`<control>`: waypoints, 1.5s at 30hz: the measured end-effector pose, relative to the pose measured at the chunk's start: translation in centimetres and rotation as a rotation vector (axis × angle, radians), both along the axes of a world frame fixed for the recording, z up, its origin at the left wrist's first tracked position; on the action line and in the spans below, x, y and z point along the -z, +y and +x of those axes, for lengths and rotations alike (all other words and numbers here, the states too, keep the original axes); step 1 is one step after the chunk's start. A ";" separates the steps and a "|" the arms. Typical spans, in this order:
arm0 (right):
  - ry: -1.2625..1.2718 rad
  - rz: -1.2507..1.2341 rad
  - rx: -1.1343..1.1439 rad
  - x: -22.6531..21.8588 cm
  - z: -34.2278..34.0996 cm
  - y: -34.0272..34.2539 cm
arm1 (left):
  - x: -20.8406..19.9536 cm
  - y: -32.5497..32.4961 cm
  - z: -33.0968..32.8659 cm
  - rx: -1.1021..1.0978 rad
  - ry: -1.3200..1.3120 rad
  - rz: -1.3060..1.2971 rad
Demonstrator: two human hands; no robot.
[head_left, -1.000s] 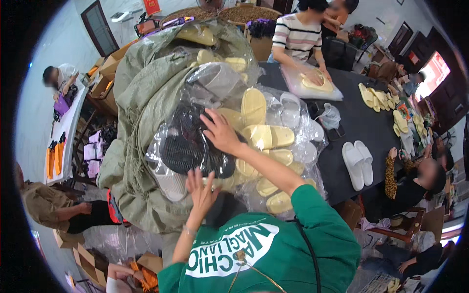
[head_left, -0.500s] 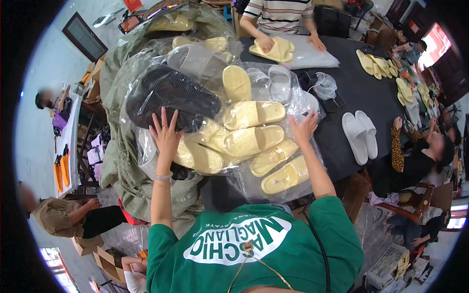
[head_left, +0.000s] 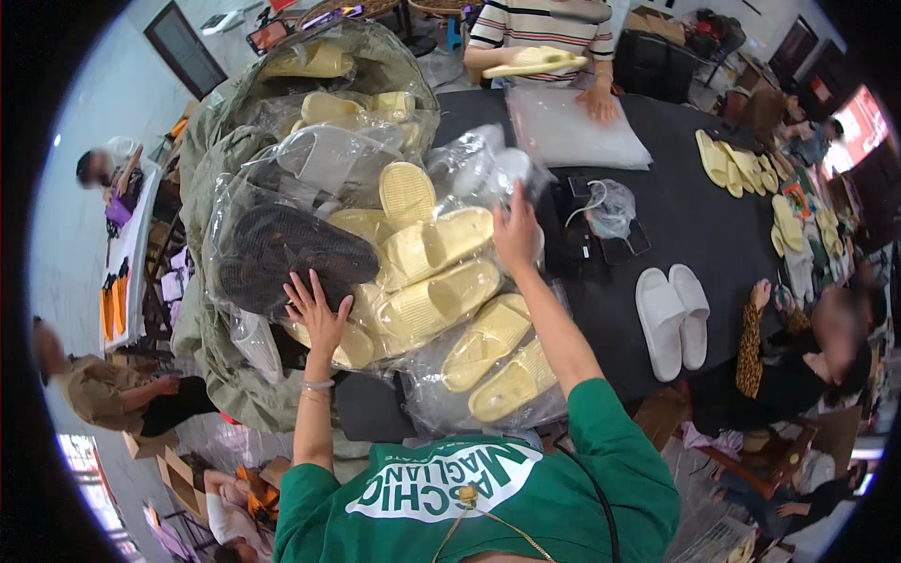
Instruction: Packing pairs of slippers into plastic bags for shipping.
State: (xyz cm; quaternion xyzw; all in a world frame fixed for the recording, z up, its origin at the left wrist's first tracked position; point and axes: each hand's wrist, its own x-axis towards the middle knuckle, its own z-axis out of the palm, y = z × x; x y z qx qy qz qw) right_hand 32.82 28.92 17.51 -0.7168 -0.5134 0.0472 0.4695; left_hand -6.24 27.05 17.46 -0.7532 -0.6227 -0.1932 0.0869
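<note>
Before me lies a heap of slippers in clear plastic bags, spilling from the mouth of a large green woven sack [head_left: 202, 281]. My left hand [head_left: 317, 314] rests with fingers spread at the lower edge of a bagged black slipper [head_left: 291, 249]. At the right side of the heap, my right hand [head_left: 516, 230] touches the bags with its fingers apart, near a bagged white slipper [head_left: 511, 169]. Several yellow slippers [head_left: 441, 298] lie between my hands under the plastic. Neither hand grips anything.
On the black table [head_left: 582, 347] a pair of white slippers [head_left: 672, 319] stands to the right. Dark boxes and a crumpled plastic bag [head_left: 612, 208] lie near the middle. Across the table, a person holds a yellow slipper [head_left: 535, 62] beside stacked clear bags [head_left: 572, 131]. Other people sit around.
My right hand has moved left and away from me along the heap's right side. The bagged slippers have shifted leftward. The person opposite has lifted a yellow slipper off the clear bags.
</note>
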 end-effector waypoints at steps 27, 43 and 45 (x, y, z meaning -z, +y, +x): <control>0.381 -0.321 -0.286 7.9 -0.4 -12.9 | 2.4 -8.8 4.9 -0.238 -0.274 0.118; 0.425 -0.201 -0.562 8.1 -12.4 -2.4 | 8.0 -8.7 7.5 0.076 0.026 -0.319; 0.317 -0.284 -0.520 9.1 -12.6 -2.8 | 7.9 -8.8 7.4 0.090 0.024 -0.296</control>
